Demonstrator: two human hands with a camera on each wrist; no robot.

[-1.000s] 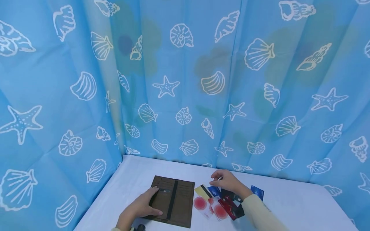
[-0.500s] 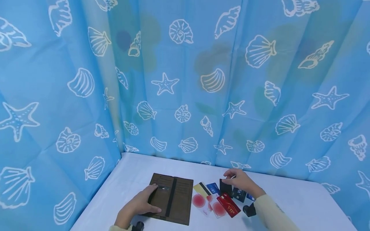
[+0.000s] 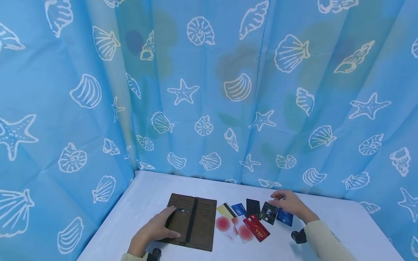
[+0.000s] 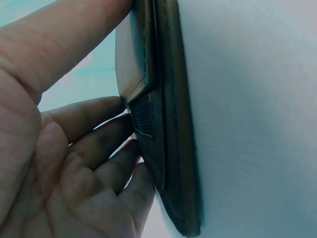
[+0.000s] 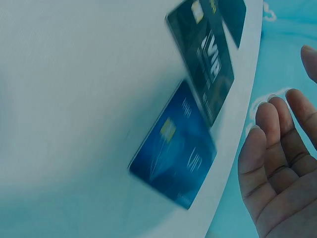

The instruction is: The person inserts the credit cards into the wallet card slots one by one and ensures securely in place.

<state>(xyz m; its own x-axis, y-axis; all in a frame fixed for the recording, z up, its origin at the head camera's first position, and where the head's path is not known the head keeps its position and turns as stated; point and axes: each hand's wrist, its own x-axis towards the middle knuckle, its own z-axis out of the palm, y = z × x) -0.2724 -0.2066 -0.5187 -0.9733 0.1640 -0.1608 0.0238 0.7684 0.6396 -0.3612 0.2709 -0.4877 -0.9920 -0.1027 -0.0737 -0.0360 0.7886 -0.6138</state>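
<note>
Brown wallet (image 3: 204,226) lies unfolded at six o'clock beneath the spread left hand (image 3: 156,227); the right hand (image 3: 289,204), loose-fingered and empty, has shifted toward three o'clock, uncovering the plain black card (image 3: 253,208), apparently left unpicked.

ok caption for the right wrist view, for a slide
Empty right hand near a blue card and a dark VIP card on a white table.

A white-topped table (image 3: 147,195) carries an open brown wallet (image 3: 205,224). Beside it lie a yellow card (image 3: 223,211), two white cards (image 3: 225,227) with red circles, two blue cards (image 3: 240,210), two black cards (image 3: 253,208) and a red card (image 3: 257,228) (partly over a white one).
</note>
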